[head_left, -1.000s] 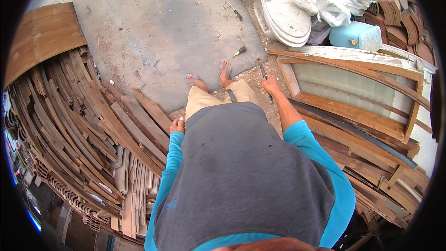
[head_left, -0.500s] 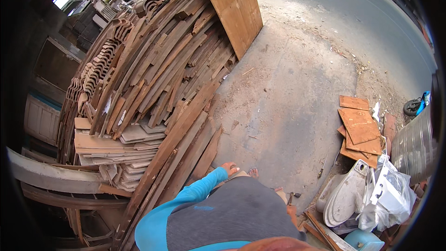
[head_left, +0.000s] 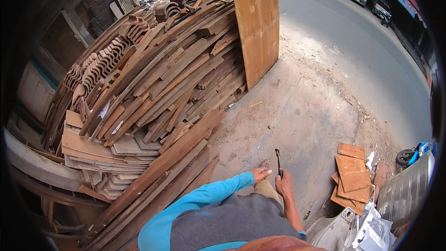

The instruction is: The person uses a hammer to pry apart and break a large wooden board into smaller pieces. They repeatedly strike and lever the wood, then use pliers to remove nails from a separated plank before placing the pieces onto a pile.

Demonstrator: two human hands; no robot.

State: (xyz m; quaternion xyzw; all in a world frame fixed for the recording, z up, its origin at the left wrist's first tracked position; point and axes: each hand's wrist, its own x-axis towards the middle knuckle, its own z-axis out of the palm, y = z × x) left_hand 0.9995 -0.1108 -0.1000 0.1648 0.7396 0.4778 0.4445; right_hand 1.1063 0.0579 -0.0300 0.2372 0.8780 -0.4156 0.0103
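Observation:
My left hand (head_left: 261, 173) hangs by my leg, its fingers loosely apart with nothing in them. My right hand (head_left: 284, 185) is closed around the dark handle of a hammer (head_left: 278, 158). The tool points upright and away from me, its small head at the far end, over the concrete ground (head_left: 297, 125). Part of my foot (head_left: 265, 163) shows between my two hands. Left of my left hand lie long wooden beams (head_left: 158, 176) along the edge of a large timber pile (head_left: 186, 74).
A plywood sheet (head_left: 258, 23) stands upright at the pile's far end. Stacked boards (head_left: 102, 151) and roof tiles (head_left: 100, 67) lie at left. Small brown panels (head_left: 353, 174), a metal drum (head_left: 406, 190) and a white plastic bag (head_left: 378, 232) sit at right. Beyond runs a road (head_left: 334, 18).
My right hand has come up and forward with the hammer, from beside my body into plain view. My left hand has shifted slightly right. The view has tilted up toward the road.

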